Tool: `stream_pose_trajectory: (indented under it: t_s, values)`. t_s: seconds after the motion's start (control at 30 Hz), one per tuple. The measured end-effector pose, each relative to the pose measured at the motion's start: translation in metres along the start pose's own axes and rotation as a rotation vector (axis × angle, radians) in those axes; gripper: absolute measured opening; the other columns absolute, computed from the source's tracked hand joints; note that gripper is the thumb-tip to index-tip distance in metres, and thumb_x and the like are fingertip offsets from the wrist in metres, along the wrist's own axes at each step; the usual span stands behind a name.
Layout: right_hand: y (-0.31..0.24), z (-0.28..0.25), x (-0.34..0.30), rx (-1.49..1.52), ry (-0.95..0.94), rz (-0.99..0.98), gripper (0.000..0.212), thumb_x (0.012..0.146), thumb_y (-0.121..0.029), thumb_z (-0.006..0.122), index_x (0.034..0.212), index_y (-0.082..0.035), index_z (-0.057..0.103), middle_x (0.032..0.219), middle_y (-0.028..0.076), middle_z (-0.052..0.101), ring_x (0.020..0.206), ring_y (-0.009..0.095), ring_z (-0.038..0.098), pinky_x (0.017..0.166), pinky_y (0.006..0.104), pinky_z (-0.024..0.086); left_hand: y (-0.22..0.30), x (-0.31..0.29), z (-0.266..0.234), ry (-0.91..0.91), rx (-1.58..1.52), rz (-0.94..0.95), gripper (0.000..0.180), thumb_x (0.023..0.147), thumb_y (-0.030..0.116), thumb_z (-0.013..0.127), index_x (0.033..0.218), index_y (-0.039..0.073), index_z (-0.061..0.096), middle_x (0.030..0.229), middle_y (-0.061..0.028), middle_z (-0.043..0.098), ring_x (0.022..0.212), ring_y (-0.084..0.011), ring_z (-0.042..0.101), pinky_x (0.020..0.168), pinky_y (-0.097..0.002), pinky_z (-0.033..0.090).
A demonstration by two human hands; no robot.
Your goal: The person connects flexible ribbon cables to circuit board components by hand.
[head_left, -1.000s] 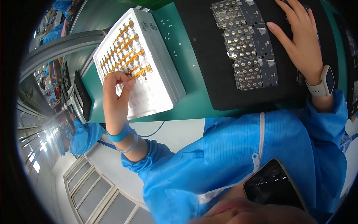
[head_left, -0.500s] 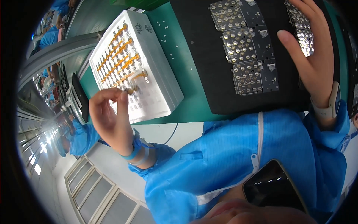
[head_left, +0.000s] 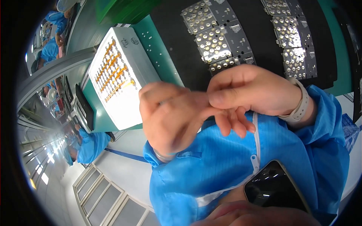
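In front of my chest, my left hand [head_left: 171,116] and my right hand [head_left: 250,92] meet at the fingertips. The left fingers are curled and pinched, partly smeared by motion. On the right, thumb and forefinger press together while the other fingers hang loosely bent. Whatever lies between the fingertips is hidden. Left of my hands is a white foam tray [head_left: 145,62] holding rows of small metallic parts with orange strips [head_left: 113,67]. Beyond them, circuit boards with round clear domes [head_left: 213,43] lie on a black mat [head_left: 169,45], the nearest partly covered by my right hand.
A second column of domed boards [head_left: 294,45] lies on the mat's right side. Small white bits [head_left: 149,45] are scattered on the green table surface [head_left: 171,71]. A green bin [head_left: 120,9] stands behind the tray. Other people in blue [head_left: 88,147] are at the far left.
My left hand has left the foam tray and moved right. My right hand has come down from the right-hand boards, and both now meet. The view has shifted, showing more of the right-hand boards.
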State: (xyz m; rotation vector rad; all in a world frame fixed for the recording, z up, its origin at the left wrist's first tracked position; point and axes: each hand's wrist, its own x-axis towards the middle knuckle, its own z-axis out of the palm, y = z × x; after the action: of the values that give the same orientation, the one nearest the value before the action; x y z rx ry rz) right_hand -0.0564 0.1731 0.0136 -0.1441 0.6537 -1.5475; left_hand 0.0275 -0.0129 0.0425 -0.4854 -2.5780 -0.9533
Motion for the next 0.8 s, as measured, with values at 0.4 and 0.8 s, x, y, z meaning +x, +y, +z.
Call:
stream_pose_trajectory:
  t_s: [0.4, 0.8]
  values:
    - [-0.002, -0.006, -0.039, -0.357, 0.264, -0.236, 0.009, 0.093, -0.009, 0.059, 0.090, 0.000, 0.057, 0.072, 0.009, 0.067, 0.061, 0.011, 0.066, 0.052, 0.0191, 0.050, -0.004, 0.008, 0.029, -0.038, -0.318, -0.067, 0.018, 0.066, 0.006, 0.079, 0.083, 0.004, 0.073, 0.091, -0.0080, 0.070, 0.084, -0.0224, 0.057, 0.073, -0.0311, 0.046]
    - [0.003, -0.015, -0.055, -0.953, 0.409, -0.428, 0.006, 0.089, -0.005, 0.060, 0.086, 0.001, 0.062, 0.069, 0.005, 0.066, 0.061, 0.009, 0.065, 0.053, 0.0195, 0.049, 0.002, 0.012, 0.041, -0.219, 0.018, 0.135, 0.025, 0.061, 0.007, 0.076, 0.085, 0.003, 0.069, 0.087, -0.0078, 0.066, 0.079, -0.0235, 0.058, 0.071, -0.0328, 0.047]
